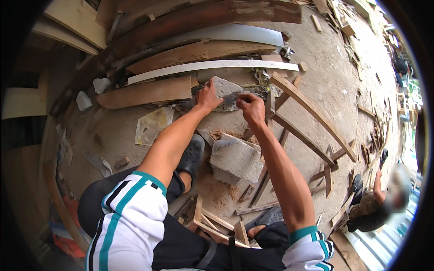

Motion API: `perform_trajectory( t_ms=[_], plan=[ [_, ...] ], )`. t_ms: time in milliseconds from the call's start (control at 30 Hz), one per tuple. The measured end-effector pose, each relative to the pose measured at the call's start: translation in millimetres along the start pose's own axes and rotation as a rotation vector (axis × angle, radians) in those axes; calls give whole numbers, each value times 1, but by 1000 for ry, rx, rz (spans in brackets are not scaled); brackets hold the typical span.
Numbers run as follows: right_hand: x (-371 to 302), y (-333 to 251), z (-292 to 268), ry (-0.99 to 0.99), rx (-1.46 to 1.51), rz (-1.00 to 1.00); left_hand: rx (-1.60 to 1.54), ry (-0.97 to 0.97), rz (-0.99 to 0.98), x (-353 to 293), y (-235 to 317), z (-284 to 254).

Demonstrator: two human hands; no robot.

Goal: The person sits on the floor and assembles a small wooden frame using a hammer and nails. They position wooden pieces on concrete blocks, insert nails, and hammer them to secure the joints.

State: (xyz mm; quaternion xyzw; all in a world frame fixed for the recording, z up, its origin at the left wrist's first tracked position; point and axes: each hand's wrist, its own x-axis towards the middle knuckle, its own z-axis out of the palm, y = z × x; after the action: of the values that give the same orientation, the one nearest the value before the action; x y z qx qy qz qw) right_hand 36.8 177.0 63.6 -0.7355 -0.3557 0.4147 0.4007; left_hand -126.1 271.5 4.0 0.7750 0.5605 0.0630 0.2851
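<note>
At the far middle of the head view lies a rough grey concrete block [227,86] with a dark patch or strip along its near side. My left hand [207,98] grips the block's left end, its thumb toward the dark strip. At the right end, my right hand [251,107] is closed with the fingers curled in. What it pinches, if anything, is hidden. Nearer to me, between my feet, sits a second pale block [236,158], with sawdust around it.
Long boards and a white strip [212,66] lie beyond my hands. On the right, a nailed wooden frame [312,115] sticks up at angles. Small wood pieces [221,221] lie between my legs. Another person [377,203] crouches at the right among wood scraps.
</note>
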Motion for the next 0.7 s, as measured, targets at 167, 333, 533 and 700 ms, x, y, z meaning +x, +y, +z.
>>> perform_trajectory(
  t_ms=[167, 333, 533, 700],
  plan=[
    [65, 15, 47, 35, -113, -102, 11, 21, 25, -1, 3, 1],
    [71, 17, 69, 66, -216, -352, -24, 34, 19, -6, -7, 2],
    [66, 26, 71, 148, -398, -563, 11, 53, 55, -5, -11, 5],
    [66, 26, 64, 143, -365, -579, 82, -30, 14, -2, -3, 0]
  ],
)
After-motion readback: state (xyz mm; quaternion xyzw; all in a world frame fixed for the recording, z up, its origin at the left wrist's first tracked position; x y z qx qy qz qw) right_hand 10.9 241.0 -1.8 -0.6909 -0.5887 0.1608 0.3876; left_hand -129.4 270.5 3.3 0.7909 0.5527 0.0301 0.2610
